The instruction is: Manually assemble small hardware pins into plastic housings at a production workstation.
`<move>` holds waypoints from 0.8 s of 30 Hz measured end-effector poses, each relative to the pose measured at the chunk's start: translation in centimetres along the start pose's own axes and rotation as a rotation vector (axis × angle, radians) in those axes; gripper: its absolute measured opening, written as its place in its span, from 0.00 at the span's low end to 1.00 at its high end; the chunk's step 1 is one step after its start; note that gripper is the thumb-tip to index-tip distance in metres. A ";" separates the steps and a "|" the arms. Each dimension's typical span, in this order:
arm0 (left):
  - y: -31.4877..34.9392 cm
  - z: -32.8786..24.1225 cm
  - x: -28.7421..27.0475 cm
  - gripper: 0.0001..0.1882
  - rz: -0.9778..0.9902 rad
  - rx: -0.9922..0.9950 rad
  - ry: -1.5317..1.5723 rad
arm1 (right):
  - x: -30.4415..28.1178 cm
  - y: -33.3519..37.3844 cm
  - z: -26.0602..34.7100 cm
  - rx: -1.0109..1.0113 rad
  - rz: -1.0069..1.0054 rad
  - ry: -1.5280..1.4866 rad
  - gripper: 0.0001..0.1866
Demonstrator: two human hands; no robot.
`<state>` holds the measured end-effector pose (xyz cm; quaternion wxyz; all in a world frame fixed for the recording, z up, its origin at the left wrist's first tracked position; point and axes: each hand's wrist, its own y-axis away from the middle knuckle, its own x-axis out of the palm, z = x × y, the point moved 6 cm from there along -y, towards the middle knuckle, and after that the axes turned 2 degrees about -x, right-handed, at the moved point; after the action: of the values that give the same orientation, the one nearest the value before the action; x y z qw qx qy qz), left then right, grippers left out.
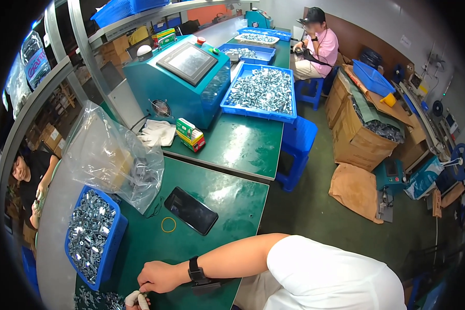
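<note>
At the lower edge, my right hand (pixel 163 276) is closed in a pinch, a black strap round its wrist. Its fingertips meet my left hand (pixel 136 300), whose fingers wear pale covers and are curled. Only part of the left hand shows. Whatever lies between the fingers is too small or hidden to name. Close by, small metal parts (pixel 95 298) lie loose on the green tabletop (pixel 232 217). Just beyond them stands a blue basket (pixel 120 232) heaped with similar small metal parts (pixel 90 232).
A black phone (pixel 191 211), a yellow rubber band (pixel 168 225) and a clear plastic bag (pixel 113 160) lie on the table. Farther back are white gloves (pixel 157 133), small boxes (pixel 190 135), a teal machine (pixel 178 77) and a blue tray (pixel 258 114) of metal parts. Two other people are nearby.
</note>
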<state>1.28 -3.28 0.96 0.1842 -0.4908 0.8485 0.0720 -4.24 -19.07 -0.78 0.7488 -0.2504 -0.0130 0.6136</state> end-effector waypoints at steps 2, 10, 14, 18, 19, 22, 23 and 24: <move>0.0 0.2 0.0 0.09 0.009 0.000 0.015 | 0.0 0.0 0.0 0.009 -0.001 -0.002 0.06; 0.1 0.3 -0.1 0.09 0.022 -0.057 0.039 | 0.2 0.2 -0.3 -0.045 -0.103 -0.168 0.07; -0.2 0.6 0.0 0.08 0.051 0.022 0.009 | -0.1 0.1 -0.1 -0.040 -0.060 -0.064 0.08; 0.1 0.2 0.2 0.08 0.027 0.042 0.042 | 0.4 -0.3 -0.4 -0.063 -0.081 -0.031 0.07; 0.2 0.2 0.1 0.08 -0.006 0.012 0.064 | 0.6 -0.5 -0.4 -0.063 -0.083 -0.060 0.07; 0.0 0.5 0.0 0.09 -0.029 -0.036 0.076 | 0.3 -0.4 -0.3 -0.060 -0.099 -0.087 0.07; 0.0 0.6 0.0 0.09 -0.027 -0.060 0.066 | 0.2 -0.3 -0.2 -0.057 -0.102 -0.088 0.08; -0.1 0.7 0.0 0.09 -0.028 -0.084 0.056 | 0.2 -0.3 -0.2 -0.055 -0.102 -0.091 0.08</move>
<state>1.58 -3.12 0.27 0.1408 -0.5119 0.8425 0.0911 -3.85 -19.04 -0.89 0.7705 -0.2418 -0.0763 0.5848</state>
